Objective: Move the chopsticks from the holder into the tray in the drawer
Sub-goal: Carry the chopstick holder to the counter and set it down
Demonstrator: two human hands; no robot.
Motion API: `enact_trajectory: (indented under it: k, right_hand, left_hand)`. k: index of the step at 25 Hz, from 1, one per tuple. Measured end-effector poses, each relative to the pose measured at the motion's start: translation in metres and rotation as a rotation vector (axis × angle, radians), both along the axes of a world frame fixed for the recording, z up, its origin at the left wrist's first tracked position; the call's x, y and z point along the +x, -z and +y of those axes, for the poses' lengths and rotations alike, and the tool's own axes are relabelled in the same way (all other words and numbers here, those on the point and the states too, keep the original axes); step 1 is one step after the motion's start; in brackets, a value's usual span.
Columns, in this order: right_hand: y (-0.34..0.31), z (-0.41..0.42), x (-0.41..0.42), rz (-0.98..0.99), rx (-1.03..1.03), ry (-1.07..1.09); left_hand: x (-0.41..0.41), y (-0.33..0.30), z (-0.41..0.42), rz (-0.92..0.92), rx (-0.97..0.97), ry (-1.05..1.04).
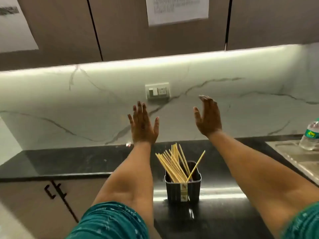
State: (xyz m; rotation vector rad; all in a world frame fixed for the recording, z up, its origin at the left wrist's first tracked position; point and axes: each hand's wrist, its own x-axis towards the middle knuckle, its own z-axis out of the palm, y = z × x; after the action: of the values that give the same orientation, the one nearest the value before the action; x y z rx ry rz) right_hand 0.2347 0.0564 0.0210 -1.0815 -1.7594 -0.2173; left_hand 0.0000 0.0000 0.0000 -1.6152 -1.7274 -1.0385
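Near the bench front edge: black holder (183,188) upright, chopsticks (174,164) fanned inside | left hand (142,125) raised, fingers spread, empty | right hand (208,118) raised, fingers straight, empty | bottle (310,135) at right edge

No wording can be read anywhere. The paper sheet (177,10) taped to the upper cabinet carries lines of print too blurred to make out. A second sheet (14,23) at the far left shows only a smeared dark band. The water bottle (310,136) wears a green label, illegible.
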Motion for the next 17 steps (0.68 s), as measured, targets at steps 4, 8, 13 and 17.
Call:
enact_trajectory:
  k: [4,8,13,17]
  right_hand:
    - [0.110,-0.017,0.022,0.231,-0.405,0.009]
    - [0.182,-0.037,0.015,0.496,-0.877,-0.107]
    - [0.215,-0.049,-0.009,0.874,-1.287,-0.398]
    - [0.217,-0.052,-0.013,0.876,-1.317,-0.493]
  left_hand:
    - [0.005,0.112,-0.029,-0.402,-0.426,-0.214]
    - [0.030,0.172,-0.042,-0.946,-0.688,-0.194]
    - [0.056,0.186,-0.039,-1.801,-0.706,0.285]
    - [0.064,0.190,-0.058,-1.844,-0.674,0.305]
